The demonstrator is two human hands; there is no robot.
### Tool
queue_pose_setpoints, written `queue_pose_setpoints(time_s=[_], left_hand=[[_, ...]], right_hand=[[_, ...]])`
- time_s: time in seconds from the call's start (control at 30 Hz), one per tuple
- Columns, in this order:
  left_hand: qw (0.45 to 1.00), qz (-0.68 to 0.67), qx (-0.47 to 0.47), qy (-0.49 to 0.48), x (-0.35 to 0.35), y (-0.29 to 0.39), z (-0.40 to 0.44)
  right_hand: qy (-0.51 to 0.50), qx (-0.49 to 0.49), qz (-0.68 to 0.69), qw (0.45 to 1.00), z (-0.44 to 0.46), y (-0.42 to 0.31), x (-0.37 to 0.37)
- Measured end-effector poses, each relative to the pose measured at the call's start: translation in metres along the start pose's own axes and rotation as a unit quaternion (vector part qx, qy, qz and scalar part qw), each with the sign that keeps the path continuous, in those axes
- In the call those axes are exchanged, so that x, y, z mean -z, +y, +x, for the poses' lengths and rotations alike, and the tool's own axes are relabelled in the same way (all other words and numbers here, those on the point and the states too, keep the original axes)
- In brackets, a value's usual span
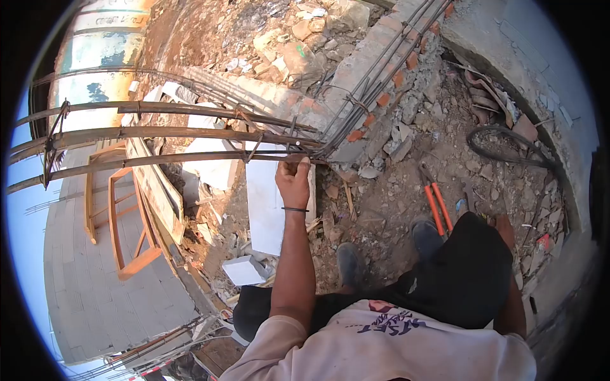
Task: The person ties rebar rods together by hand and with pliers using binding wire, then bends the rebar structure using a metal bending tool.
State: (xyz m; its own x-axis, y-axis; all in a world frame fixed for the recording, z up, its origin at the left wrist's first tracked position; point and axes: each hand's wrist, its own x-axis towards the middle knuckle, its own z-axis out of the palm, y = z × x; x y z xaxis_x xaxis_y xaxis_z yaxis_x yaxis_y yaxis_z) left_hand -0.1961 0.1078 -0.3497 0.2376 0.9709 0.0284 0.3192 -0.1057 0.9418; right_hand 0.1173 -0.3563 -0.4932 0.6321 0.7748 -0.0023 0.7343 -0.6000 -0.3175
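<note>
My left hand [294,181], with a dark band on its wrist, is closed at the lowest bar of a rebar cage [210,133]. Its fingertips wrap the bar close to where the steel bends upward to the right. Thin ties and stirrups cross the bars just left of the fingers. My right hand [504,230] is low at the right, partly hidden behind my dark-clad knee, and its fingers cannot be made out. Near it a dark metal tool [469,195] stands by the knee. Orange-handled cutters [438,208] lie on the dirt between it and my boots [351,263].
More rebar [381,60] runs along a broken brick and concrete footing [365,76]. A black hose loop [508,147] lies at the right by a concrete wall [540,70]. White boards [265,216], wooden frames [130,222] and rubble [305,44] surround the spot.
</note>
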Motion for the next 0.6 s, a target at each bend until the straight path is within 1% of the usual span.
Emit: queue_pose_setpoints(time_s=[0.03, 0.07, 0.17, 0.2, 0.23, 0.3, 0.43, 0.5, 0.57, 0.6], left_hand=[[0.999, 0.040, 0.021, -0.010, 0.000, 0.004, 0.000], [0.996, 0.087, 0.011, -0.004, -0.002, 0.007, 0.000], [0.998, 0.068, -0.005, 0.005, -0.005, -0.006, 0.000], [0.999, 0.040, 0.004, 0.011, -0.007, -0.008, 0.000], [0.999, 0.040, 0.005, 0.012, -0.005, -0.008, 0.000], [0.996, 0.085, 0.005, 0.005, -0.004, -0.007, 0.002], [0.999, 0.052, -0.009, -0.014, -0.006, -0.008, 0.000], [0.992, 0.031, -0.077, 0.094, -0.011, -0.011, -0.006], [0.993, 0.023, -0.077, 0.084, -0.012, -0.014, -0.005], [0.987, 0.092, -0.103, 0.081, -0.017, -0.004, -0.008]], right_hand=[[-0.055, 0.005, 0.036, 0.998, -0.008, -0.013, -0.003], [-0.091, 0.011, 0.056, 0.994, -0.016, -0.026, -0.008], [-0.144, 0.021, 0.082, 0.986, -0.033, -0.051, -0.013], [-0.151, 0.020, 0.087, 0.985, -0.036, -0.054, -0.013], [-0.158, 0.021, 0.090, 0.983, -0.038, -0.056, -0.013], [-0.167, 0.020, 0.093, 0.981, -0.040, -0.058, -0.010], [-0.179, 0.017, 0.101, 0.979, -0.042, -0.057, -0.003], [-0.185, 0.014, 0.103, 0.977, -0.045, -0.054, 0.000], [-0.192, 0.012, 0.108, 0.975, -0.046, -0.050, 0.007], [-0.196, 0.012, 0.111, 0.974, -0.046, -0.048, 0.011]])
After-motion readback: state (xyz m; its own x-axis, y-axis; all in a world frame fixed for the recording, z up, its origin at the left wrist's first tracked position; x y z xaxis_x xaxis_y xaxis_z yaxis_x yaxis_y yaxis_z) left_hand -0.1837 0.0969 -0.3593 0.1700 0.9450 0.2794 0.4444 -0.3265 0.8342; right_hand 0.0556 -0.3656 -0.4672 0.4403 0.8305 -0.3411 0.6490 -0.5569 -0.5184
